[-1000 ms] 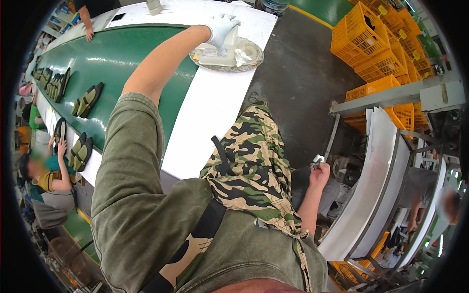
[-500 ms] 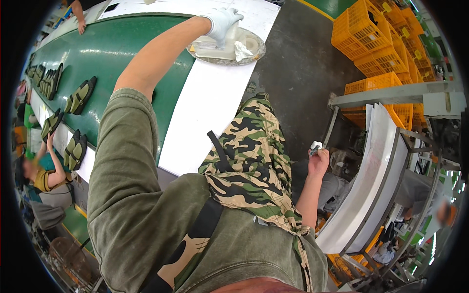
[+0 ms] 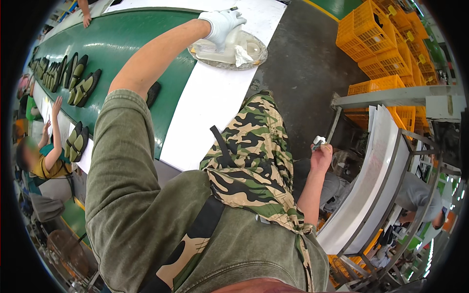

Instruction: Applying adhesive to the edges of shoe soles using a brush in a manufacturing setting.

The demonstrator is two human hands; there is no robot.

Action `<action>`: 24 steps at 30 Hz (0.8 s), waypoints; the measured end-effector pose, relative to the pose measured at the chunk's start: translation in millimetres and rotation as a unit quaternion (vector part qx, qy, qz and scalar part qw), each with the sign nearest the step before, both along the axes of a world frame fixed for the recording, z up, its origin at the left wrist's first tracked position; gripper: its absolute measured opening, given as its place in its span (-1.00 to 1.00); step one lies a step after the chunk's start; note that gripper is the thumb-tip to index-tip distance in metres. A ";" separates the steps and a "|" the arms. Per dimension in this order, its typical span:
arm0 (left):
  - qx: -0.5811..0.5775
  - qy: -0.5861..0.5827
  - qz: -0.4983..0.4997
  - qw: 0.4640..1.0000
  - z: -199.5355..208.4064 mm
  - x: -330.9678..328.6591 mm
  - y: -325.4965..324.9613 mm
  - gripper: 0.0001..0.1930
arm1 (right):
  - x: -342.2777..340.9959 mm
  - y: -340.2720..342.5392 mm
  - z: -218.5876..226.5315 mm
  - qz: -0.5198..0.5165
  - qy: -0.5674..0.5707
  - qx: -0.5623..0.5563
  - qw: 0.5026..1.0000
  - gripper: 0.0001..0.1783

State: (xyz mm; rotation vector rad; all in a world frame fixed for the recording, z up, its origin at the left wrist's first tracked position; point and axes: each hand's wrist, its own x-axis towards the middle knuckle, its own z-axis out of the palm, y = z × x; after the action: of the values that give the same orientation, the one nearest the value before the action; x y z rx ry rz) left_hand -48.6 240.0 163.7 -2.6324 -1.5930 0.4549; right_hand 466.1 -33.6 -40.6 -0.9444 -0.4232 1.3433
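My left hand (image 3: 222,28), in a white glove, reaches over the far end of the white-covered table. Its fingers are bent together, with a small dark-tipped thing (image 3: 234,8) at their tips, too small to name. Under and beside it is a round tray (image 3: 215,64), wrapped in clear plastic. On the tray are a translucent container (image 3: 211,52) and a crumpled white cloth (image 3: 242,56). My bare right hand (image 3: 321,157) is held out low on the right, away from the table. It pinches a small white and grey wad of cloth (image 3: 318,141).
A green conveyor belt (image 3: 127,41) carries several olive sandals (image 3: 84,89). At the left a co-worker (image 3: 46,156) sits with raised arms; another person's hand (image 3: 87,20) is at the far edge. Orange crates (image 3: 364,31) and a metal rack (image 3: 391,95) stand right.
The sandals have shifted along the belt, and a dark one now shows beside my left arm. The co-worker's hands have let go of a sandal. My own hands have barely moved.
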 end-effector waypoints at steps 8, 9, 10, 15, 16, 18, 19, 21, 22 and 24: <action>0.153 0.015 -0.036 0.988 -15.4 -26.9 -18.2 0.06 | -27.2 33.7 12.3 0.025 -0.020 -0.021 0.999 -0.89; 0.146 0.019 -0.028 0.989 -2.7 -28.3 -30.2 0.06 | -27.3 35.3 13.1 0.027 -0.020 -0.014 0.999 -0.89; 0.110 -0.042 -0.022 0.993 13.2 -31.7 -41.2 -0.07 | -27.1 38.9 14.1 0.038 -0.024 -0.009 0.999 -0.90; 0.158 -0.257 0.172 0.938 -25.5 -144.5 -104.5 -0.26 | -41.1 70.9 16.4 0.080 -0.056 -0.007 0.995 -0.87; 0.152 -0.256 0.201 0.933 -46.5 -176.3 -124.1 -0.33 | -47.6 79.0 14.9 0.072 -0.078 -0.019 0.994 -0.82; -0.020 -0.124 0.332 0.935 -73.4 -226.0 -169.8 -0.40 | -64.9 99.9 14.4 0.077 -0.091 -0.034 0.992 -0.78; -0.033 -0.134 0.335 0.932 -93.2 -245.5 -201.8 -0.37 | -78.4 110.4 19.9 0.080 -0.096 -0.041 0.991 -0.75; -0.157 -0.054 0.386 0.908 -97.5 -242.0 -238.6 -0.18 | -95.7 133.0 32.2 0.101 -0.161 -0.044 0.981 -0.74; -0.176 -0.080 0.437 0.878 -116.8 -257.3 -261.9 -0.02 | -110.6 147.7 38.8 0.113 -0.191 -0.026 0.975 -0.75; -0.184 -0.038 0.476 0.859 -129.4 -262.2 -265.6 0.05 | -138.5 177.6 51.9 0.120 -0.281 0.025 0.952 -0.77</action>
State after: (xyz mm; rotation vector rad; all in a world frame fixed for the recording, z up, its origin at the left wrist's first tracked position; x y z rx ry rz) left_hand -310.8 -25.6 34.4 -1.8224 -3.0284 0.7240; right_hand 327.6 144.0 11.3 -1.2619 -1.0294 1.2569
